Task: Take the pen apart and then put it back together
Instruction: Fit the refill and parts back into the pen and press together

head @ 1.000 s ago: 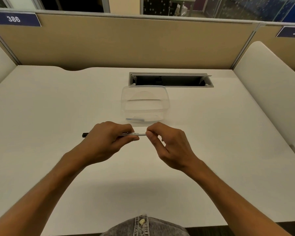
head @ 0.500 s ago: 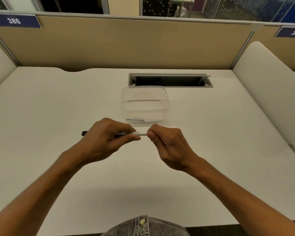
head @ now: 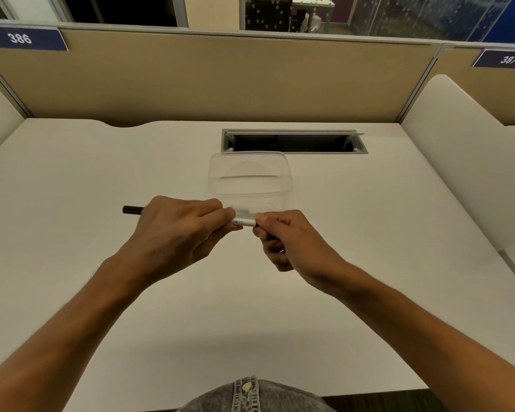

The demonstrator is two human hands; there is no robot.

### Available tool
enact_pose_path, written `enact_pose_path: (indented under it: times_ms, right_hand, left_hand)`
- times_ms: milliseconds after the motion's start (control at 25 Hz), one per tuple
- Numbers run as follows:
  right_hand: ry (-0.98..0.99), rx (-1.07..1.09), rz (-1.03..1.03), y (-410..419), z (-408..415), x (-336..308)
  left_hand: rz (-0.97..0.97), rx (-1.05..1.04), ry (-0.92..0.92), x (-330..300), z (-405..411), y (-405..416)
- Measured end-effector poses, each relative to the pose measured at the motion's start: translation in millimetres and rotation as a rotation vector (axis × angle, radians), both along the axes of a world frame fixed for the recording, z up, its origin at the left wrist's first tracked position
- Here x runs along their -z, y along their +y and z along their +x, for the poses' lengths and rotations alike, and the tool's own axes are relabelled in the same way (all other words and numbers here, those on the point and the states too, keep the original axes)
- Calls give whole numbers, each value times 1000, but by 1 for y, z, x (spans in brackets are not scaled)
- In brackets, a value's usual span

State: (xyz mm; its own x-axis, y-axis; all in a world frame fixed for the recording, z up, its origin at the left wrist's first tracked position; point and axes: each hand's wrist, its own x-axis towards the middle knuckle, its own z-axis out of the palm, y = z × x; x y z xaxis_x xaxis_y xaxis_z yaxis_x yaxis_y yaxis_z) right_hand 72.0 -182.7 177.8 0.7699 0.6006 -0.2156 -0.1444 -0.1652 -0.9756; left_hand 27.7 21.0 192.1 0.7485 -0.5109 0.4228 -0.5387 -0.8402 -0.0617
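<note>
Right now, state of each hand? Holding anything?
Left hand: closed around the slim white pen with a dark end, gripping its barrel.
Right hand: fingertips pinching the same pen's right end.

At the centre of the frame both hands hold a pen (head: pixel 244 222) level above the white surface (head: pixel 72 185). The left hand (head: pixel 176 233) wraps the barrel, whose dark end sticks out toward the left; the right hand (head: pixel 286 242) pinches the other end. Just above them in the frame stands a clear plastic container (head: pixel 250 179), with a cable slot (head: pixel 292 141) above it.
</note>
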Motion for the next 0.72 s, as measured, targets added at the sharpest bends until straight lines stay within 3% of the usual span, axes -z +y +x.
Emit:
enact_pose_path:
  times_ms: [120, 200, 320, 440, 520, 600, 720]
  right_hand:
    - [324, -67, 52, -5, 6, -5]
    - [307, -69, 5, -7, 5, -3]
    - [-110, 47, -86, -1, -6, 12]
    - [-796, 151, -297, -3, -9, 25]
    - [-1120, 141, -402, -8, -7, 26]
    - [-1267, 106, -417, -12, -5, 25]
    - [-1309, 34, -388, -16, -3, 24]
  left_hand:
    - [95, -5, -15, 1, -3, -1]
    - [52, 13, 35, 5, -3, -1]
    - [-171, -15, 168, 12, -2, -2]
    - [-410, -67, 382, 18, 2, -3]
    - [-530, -64, 471, 21, 4, -2]
    - [-612, -49, 544, 22, 5, -2]
    - [-665, -18, 612, 21, 6, -1]
